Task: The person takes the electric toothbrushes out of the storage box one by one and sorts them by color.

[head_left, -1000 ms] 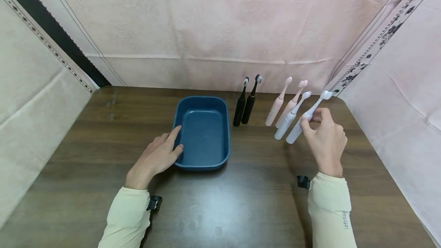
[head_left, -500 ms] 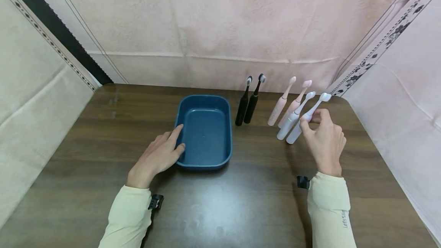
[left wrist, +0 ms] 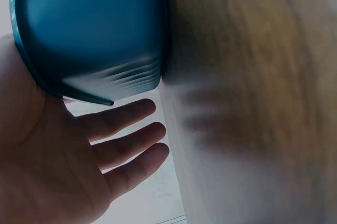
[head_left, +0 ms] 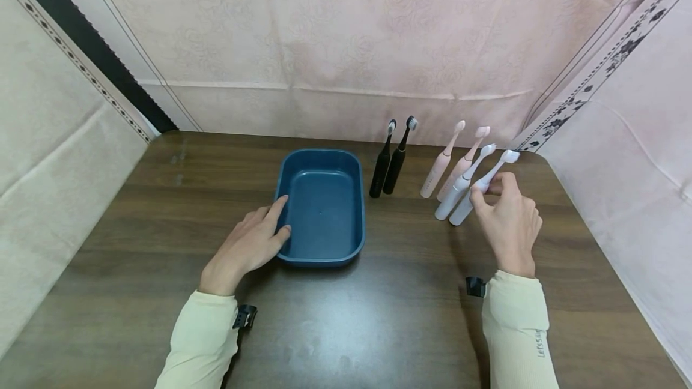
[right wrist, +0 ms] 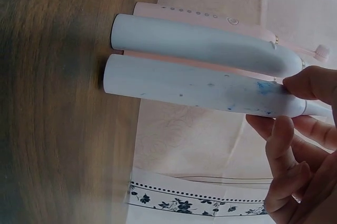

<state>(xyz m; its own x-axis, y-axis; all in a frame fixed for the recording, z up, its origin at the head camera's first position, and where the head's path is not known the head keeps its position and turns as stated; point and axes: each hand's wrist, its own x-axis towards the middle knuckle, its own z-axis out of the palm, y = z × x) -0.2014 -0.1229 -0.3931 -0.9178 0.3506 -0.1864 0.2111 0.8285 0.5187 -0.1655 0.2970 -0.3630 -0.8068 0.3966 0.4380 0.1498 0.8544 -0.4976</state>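
Note:
My right hand (head_left: 510, 224) pinches the nearest white electric toothbrush (head_left: 467, 204) near the top of its handle. In the right wrist view this white electric toothbrush (right wrist: 184, 84) shows blue smudges, and its base is on or just above the table. Close beside it stands a second white electric toothbrush (head_left: 456, 191), and behind are two pink ones, the left pink electric toothbrush (head_left: 435, 174) fully visible. At the left edge of a blue plastic basin (head_left: 320, 257), my left hand (head_left: 245, 251) lays index finger and thumb over the rim; its other fingers extend loosely outside the wall.
Two black electric toothbrushes stand between basin and pink ones, the left black electric toothbrush (head_left: 381, 170) nearer the basin. A brown wood-grain table (head_left: 378, 323) carries everything. A pale cloth curtain (head_left: 346, 47) hangs behind, with more cloth at both sides.
The view has shifted slightly. The white electric toothbrush in my right hand is a little closer to its white neighbour, its head slightly lower. My left hand stays at the basin.

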